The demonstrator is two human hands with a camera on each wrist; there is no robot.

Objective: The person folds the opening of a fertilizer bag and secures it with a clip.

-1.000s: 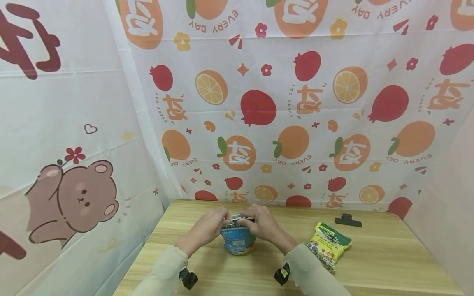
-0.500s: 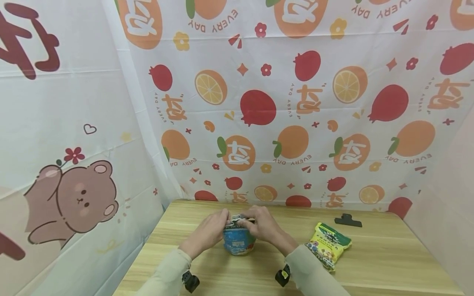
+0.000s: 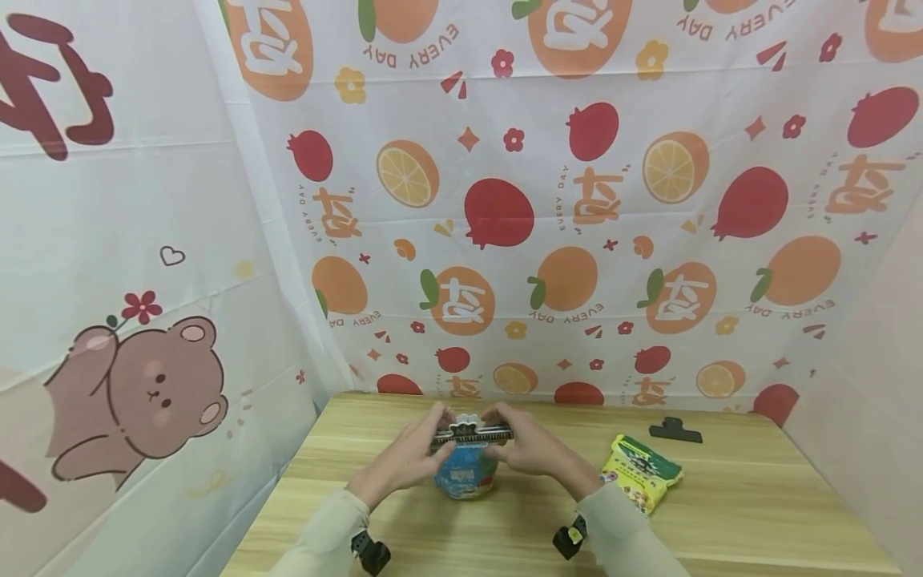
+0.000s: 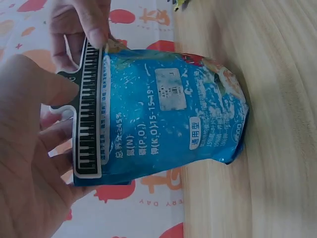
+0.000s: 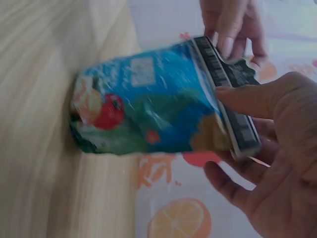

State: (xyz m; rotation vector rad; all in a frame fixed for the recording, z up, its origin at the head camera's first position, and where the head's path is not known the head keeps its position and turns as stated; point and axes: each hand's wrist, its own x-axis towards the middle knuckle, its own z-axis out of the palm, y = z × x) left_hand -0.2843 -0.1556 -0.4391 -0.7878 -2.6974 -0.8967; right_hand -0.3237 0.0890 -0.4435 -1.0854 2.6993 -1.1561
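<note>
A blue printed plastic bag of fertilizer [image 3: 464,474] stands upright on the wooden table. Across its top edge sits a wide bag clip [image 3: 472,435] patterned like piano keys. My left hand [image 3: 413,455] holds one end of the clip, its thumb on the dark handle and its fingers behind, as the left wrist view shows. At the other end my right hand [image 3: 532,445] grips the clip, thumb in front and fingers behind. The bag's front, with white lettering and a label [image 4: 170,89], faces me. Vegetable pictures [image 5: 109,111] show on its right side.
To the right lies a yellow and green packet [image 3: 644,473], partly behind my right sleeve. A black clip [image 3: 675,430] lies farther back on the right. A fruit-printed cloth [image 3: 497,212] hangs behind the table [image 3: 757,497], another cloth at the left.
My hands have moved from over the bag's top out to the clip's two ends, thumbs lower in front. The clip now shows along its length. The bag stays in place.
</note>
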